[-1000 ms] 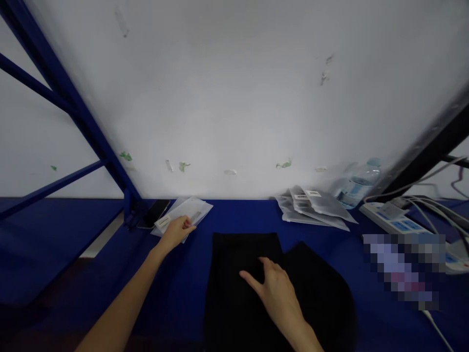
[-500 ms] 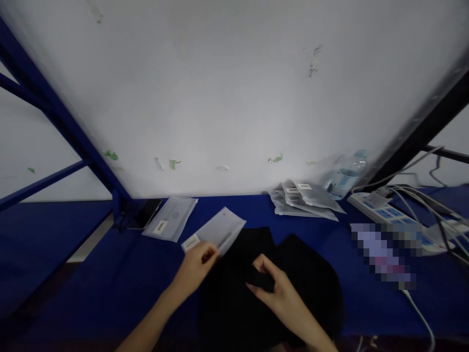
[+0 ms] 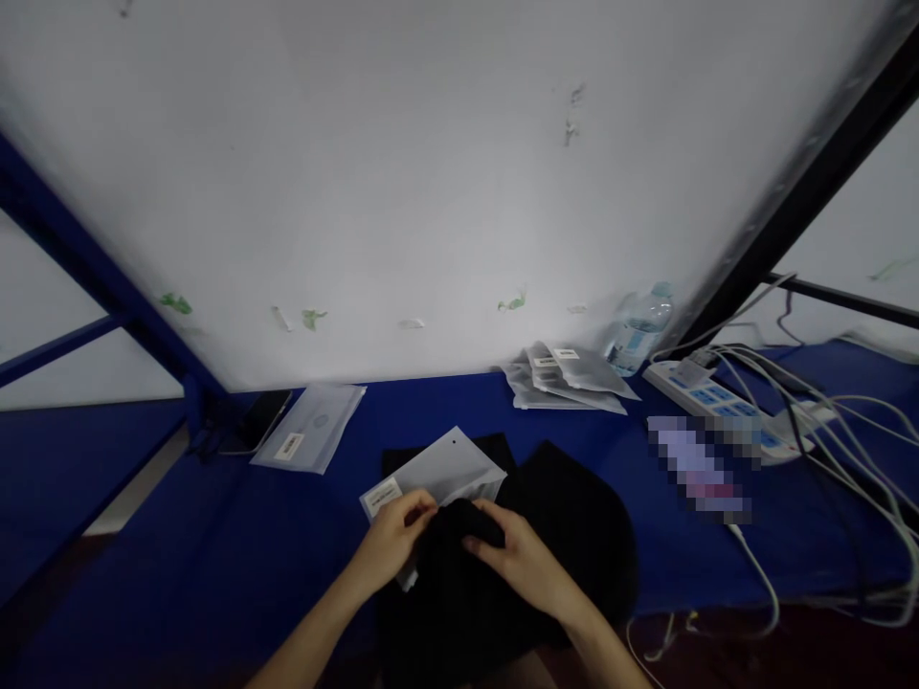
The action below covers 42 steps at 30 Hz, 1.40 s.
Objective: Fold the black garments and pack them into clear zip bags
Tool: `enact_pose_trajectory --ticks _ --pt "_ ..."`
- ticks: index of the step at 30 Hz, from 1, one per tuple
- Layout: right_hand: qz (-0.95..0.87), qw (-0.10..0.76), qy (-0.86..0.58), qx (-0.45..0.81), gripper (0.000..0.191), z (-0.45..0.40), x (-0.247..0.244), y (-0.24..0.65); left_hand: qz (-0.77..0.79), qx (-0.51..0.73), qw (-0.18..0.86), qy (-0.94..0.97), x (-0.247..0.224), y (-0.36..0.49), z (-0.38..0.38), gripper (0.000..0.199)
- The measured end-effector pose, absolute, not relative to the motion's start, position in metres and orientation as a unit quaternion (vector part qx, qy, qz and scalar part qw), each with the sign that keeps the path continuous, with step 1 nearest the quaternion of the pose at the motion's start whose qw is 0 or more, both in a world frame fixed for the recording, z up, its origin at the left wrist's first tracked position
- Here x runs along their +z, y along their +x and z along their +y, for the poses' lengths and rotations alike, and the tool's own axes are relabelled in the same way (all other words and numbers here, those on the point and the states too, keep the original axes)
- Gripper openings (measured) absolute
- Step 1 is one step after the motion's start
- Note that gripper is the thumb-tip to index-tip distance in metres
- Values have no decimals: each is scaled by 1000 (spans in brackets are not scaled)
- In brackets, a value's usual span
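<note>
A frosted plastic bag (image 3: 439, 466) with a white barcode label lies tilted near the front of the blue table. My left hand (image 3: 398, 531) pinches its near edge. In my right hand (image 3: 521, 550), fingers wrap round a bunched black cloth (image 3: 466, 524), which sits right at the bag's near side. Whether any of the cloth is inside the bag I cannot tell. More black fabric (image 3: 574, 522) spreads under and beside both hands, its shape hard to read in the dark.
Another labelled bag (image 3: 312, 431) lies at the left beside a phone (image 3: 265, 418). Several bags (image 3: 574, 383) are stacked at the back, near a water bottle (image 3: 638, 335). To the right are a power strip (image 3: 707, 392), a blurred phone (image 3: 696, 469) and tangled white cables (image 3: 868, 459).
My right hand has brought the bunched black cloth up to the bag's near edge, close to my left hand. The bag has moved nearer over the black fabric. The view has shifted slightly right.
</note>
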State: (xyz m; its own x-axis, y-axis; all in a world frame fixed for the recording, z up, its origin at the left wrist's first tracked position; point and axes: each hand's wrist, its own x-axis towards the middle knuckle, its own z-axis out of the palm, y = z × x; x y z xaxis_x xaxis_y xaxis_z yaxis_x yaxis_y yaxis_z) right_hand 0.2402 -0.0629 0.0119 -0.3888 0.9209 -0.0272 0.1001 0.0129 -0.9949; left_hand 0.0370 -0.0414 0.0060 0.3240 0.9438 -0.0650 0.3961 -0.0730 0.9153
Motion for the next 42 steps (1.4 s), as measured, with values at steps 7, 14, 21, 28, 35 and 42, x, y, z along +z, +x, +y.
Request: enact_pose_trajectory --ticks 7,14,21,28,35,42 --pt "-651 350 -501 450 40 -64 19 228 505 333 178 777 18 45 -69 18" --pt "-650 371 -528 402 40 -58 16 229 453 275 -3 848 20 42 -85 22" --pt "-567 434 -522 467 26 -50 13 236 568 177 40 803 23 65 -77 6" --pt "-291 483 -484 669 32 -49 4 238 554 94 75 824 18 65 -65 16" --pt "-402 484 -505 591 36 -73 4 240 567 113 95 811 16 65 -62 20" --pt "-377 471 -548 580 38 -63 -8 231 501 169 50 848 16 67 -67 27"
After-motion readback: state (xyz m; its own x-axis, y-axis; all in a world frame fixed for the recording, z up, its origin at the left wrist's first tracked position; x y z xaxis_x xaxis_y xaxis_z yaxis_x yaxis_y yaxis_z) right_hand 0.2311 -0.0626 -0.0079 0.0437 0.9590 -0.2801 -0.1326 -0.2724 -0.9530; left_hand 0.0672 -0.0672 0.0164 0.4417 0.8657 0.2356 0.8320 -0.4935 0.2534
